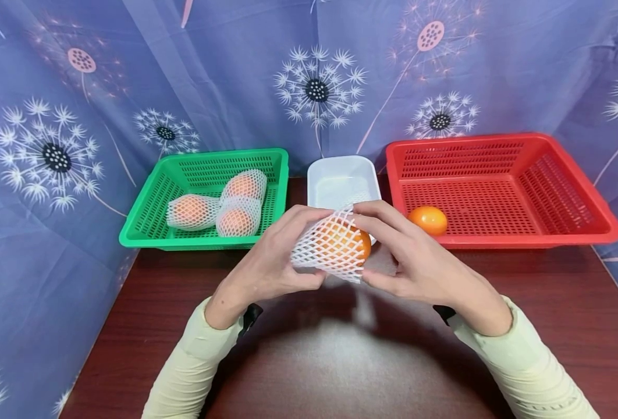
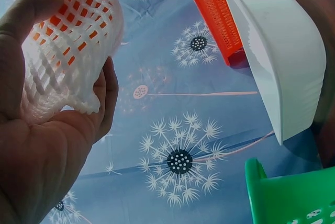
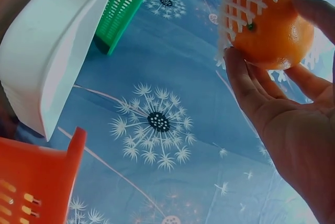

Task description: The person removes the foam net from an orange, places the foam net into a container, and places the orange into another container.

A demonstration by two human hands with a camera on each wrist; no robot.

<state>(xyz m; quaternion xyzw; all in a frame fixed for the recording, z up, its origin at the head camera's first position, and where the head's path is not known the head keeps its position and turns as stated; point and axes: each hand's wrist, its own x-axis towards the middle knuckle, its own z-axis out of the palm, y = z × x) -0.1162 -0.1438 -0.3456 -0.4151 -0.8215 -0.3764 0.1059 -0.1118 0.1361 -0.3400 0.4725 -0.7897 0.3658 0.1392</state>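
Note:
Both hands hold an orange partly covered by a white foam net sleeve above the table. My left hand grips the sleeve around its left part, thumb below and fingers above. On the other side, my right hand pinches the net's right edge near the fruit. In the right wrist view, the orange's bare end sticks out of the net, with fingertips against the net's edge and the fruit. The left wrist view shows the net stretched over the orange, the left thumb pressing on it.
A green basket at the back left holds several netted oranges. The white tray stands at the back middle, partly behind the hands. One bare orange lies in the red basket at the back right. A patterned curtain hangs behind.

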